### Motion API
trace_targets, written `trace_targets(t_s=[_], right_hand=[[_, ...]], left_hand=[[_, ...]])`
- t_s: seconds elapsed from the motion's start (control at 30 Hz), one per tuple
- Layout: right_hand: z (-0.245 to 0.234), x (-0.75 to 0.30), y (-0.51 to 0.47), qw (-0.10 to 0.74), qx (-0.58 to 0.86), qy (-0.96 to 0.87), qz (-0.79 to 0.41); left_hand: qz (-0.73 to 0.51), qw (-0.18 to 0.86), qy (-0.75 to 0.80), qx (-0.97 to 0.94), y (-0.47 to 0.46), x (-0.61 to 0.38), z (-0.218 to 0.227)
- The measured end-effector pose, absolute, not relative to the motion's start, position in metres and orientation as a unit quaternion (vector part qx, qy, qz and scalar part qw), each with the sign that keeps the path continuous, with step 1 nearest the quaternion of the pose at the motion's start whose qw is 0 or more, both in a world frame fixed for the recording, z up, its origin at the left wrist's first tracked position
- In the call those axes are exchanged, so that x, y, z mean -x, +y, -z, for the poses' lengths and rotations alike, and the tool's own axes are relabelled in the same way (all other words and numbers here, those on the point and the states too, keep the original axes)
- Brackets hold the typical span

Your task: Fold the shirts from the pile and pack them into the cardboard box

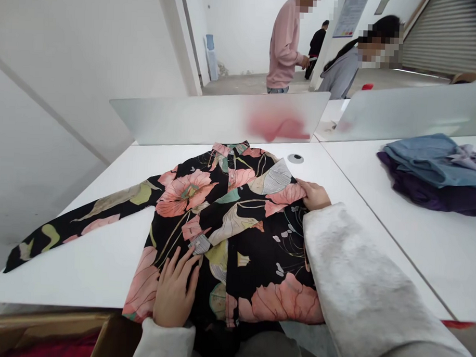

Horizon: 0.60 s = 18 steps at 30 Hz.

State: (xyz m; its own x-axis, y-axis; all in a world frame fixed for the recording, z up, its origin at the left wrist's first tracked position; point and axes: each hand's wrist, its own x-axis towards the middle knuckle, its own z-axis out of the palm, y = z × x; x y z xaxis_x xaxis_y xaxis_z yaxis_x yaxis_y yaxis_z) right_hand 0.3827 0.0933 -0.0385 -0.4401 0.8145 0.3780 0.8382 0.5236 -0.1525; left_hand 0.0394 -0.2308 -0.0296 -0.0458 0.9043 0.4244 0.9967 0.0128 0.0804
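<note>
Two bare hands lie on a black floral blouse

Both hands rest on the black floral blouse, which is spread on a white table with its collar away from the person and one long sleeve stretched out to the left. The left hand sits flat on the lower part near the hem, its fingers spread and holding nothing. The right hand lies at the blouse's right edge, its fingers curved over the pink-printed cloth; whether they pinch it cannot be told. Just beyond the collar, a round cable grommet is set in the tabletop. On the neighbouring table, a pile of denim and purple clothes lies to the right. A cardboard box with red cloth inside sits at the lower left. Past the frosted divider panel, a person in a pink sweatshirt and a person in grey stand nearby
</note>
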Motion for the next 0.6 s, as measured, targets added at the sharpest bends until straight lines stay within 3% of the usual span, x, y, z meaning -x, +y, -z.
trace_targets(t_s=[0.3, 0.6], right_hand=[[0.041, -0.384, 0.094, 0.172, 0.546, -0.819, 0.04], [0.051, -0.393, 0.104, 0.175, 0.483, -0.856, 0.067]], left_hand=[[0.211, 0.096, -0.704, 0.672, -0.233, -0.04, 0.03], [0.27, 0.103, -0.702, 0.65, -0.238, -0.037, 0.032]])
